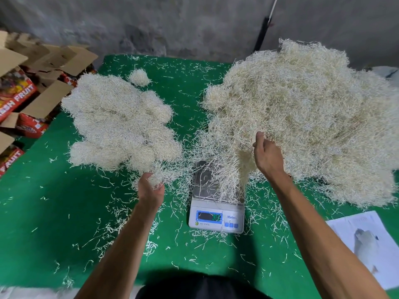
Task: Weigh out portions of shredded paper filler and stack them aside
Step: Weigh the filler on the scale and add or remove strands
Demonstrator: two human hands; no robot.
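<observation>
A green bench [54, 212] carries a white scale [216, 203] at its middle, its display lit but the digits too blurred to read. A thin tuft [232, 175] of shredded paper stands on the scale's right side, trailing up into the big loose heap [302, 117] that fills the bench's right half. The right hand [266, 154] is up at the heap's near edge, fingers curled into the strands and pinching a lock of them. The left hand [151, 188] is just left of the scale, clenched around a small wad [156, 178] of filler. Beyond it lies the stack [116, 121] of rounded portions, bunched close together on the left of the bench. Stray shreds litter the cloth all around. Open cartons [26, 93] stand off the left edge; a printed sheet [367, 244] lies near the right.
</observation>
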